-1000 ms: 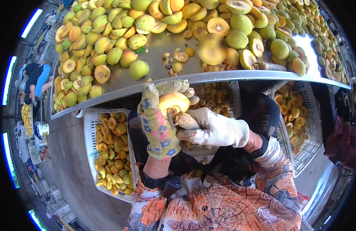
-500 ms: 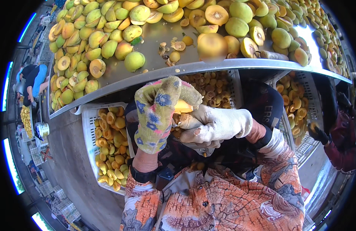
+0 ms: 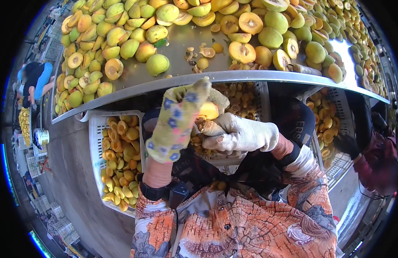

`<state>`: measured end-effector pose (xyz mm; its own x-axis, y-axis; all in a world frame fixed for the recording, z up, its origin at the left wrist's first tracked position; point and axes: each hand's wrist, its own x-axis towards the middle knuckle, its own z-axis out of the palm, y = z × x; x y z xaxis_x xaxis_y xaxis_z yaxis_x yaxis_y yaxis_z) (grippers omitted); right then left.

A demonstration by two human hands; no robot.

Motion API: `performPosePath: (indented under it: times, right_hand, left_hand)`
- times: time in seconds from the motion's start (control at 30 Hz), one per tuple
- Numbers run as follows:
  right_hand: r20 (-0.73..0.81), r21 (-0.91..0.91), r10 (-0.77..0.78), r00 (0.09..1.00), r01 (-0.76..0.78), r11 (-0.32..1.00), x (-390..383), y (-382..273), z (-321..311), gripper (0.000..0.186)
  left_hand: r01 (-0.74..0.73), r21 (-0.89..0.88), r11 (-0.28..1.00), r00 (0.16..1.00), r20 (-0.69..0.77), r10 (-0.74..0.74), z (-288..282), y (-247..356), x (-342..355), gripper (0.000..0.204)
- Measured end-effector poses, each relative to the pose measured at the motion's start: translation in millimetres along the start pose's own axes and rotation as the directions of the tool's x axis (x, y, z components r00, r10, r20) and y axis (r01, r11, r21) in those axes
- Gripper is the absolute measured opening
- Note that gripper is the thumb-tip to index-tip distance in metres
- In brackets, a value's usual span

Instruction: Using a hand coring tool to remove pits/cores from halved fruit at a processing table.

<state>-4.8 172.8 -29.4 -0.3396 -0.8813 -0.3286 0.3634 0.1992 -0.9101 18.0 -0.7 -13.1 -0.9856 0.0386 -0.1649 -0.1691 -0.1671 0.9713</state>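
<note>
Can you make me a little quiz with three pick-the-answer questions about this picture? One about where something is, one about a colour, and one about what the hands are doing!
1. Where is the white crate full of cut fruit pieces?
A. On top of the metal table
B. Below the table's edge, to the person's left
C. On the person's head

2. What does the glove on the left hand look like?
A. Plain black
B. Bright red
C. Yellowish with blue flowers

3. What is the state of the fruit between the hands?
A. Held by both gloved hands
B. Lying alone on the floor
C. Resting untouched on the table

Answers:
1 B, the crate sits lower than the metal table, on the left side.
2 C, blue flower spots show on the yellowish cloth.
3 A, the left hand and the white-gloved right hand both close around it.
</note>
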Motion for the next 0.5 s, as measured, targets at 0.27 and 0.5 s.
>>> performPosePath:
  times: [0.27,0.5]
  right_hand:
    - [0.169,0.239,0.044,0.985,-0.084,0.967,-1,6,-4,0.029]
    - [0.175,0.194,0.153,0.973,-0.186,0.963,1,4,-3,0.026]
  left_hand:
    - [-0.07,-0.508,0.859,0.953,0.221,0.209,-15,-29,-4,0.068]
    - [-0.085,-0.434,0.897,0.996,-0.073,0.06,2,-26,-10,0.058]
